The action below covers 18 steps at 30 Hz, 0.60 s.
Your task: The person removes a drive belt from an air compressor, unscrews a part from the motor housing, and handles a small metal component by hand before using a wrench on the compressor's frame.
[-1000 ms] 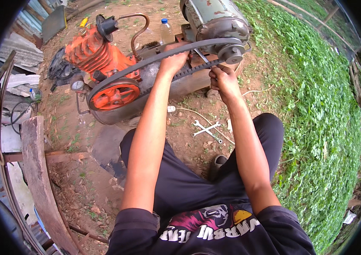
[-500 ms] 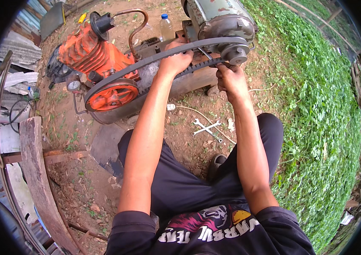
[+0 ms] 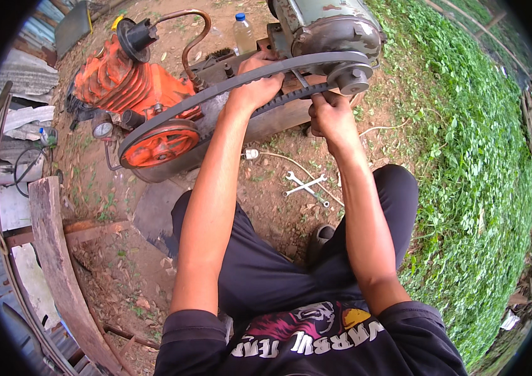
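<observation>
A toothed black drive belt (image 3: 216, 83) loops from the orange compressor wheel (image 3: 160, 149) to the grey pulley (image 3: 351, 78) on the motor (image 3: 325, 31). Between the belt's two runs reaches my left hand (image 3: 258, 84), by the motor mount. Its fingertips are hidden behind the upper run and the mount. Just under the pulley, at the lower run, my right hand (image 3: 330, 119) is closed with fingers curled; what it grips is hidden. A thin metal bar (image 3: 301, 78) slants between the runs near the motor; its kind is unclear.
Two crossed wrenches (image 3: 306, 188) lie on the dirt below my hands, near a pale cable (image 3: 281, 156). The orange compressor head (image 3: 131, 81) and a pressure gauge (image 3: 102, 129) stand left. A bottle (image 3: 244, 36) stands behind. A wooden plank (image 3: 50, 232) lies left.
The view has shifted a little, so the machine sits slightly further left. My right hand has dropped slightly lower and left under the pulley. My left hand stays by the mount.
</observation>
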Tool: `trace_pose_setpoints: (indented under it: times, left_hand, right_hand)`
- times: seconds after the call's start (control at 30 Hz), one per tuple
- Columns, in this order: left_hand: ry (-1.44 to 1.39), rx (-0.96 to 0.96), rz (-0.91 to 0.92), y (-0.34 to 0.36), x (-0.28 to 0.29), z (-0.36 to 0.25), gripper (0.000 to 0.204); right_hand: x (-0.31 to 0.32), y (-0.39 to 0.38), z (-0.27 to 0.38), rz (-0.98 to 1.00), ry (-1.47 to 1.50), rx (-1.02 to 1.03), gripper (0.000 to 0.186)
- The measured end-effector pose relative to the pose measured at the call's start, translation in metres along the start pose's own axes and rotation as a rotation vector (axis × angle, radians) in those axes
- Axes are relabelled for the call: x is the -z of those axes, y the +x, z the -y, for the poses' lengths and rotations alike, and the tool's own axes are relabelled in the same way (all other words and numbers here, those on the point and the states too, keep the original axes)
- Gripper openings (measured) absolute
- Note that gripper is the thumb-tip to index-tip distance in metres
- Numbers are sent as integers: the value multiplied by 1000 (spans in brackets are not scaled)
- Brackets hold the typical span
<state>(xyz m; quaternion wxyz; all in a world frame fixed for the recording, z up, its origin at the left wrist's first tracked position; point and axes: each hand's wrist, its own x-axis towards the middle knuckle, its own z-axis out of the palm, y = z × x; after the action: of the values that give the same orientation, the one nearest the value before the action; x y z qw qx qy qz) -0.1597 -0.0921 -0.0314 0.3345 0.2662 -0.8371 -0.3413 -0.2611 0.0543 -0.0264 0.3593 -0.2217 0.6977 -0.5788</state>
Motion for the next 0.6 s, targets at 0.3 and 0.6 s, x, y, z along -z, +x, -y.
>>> trace_pose_setpoints:
  times: [0.3, 0.6]
  left_hand:
    - [-22, 95, 67, 4, -5, -3, 23]
    - [-27, 95, 70, 0, -2, 2, 31]
  right_hand:
    - [-44, -21, -23, -122, 67, 178, 25]
    - [-61, -30, -15, 47, 372, 65, 22]
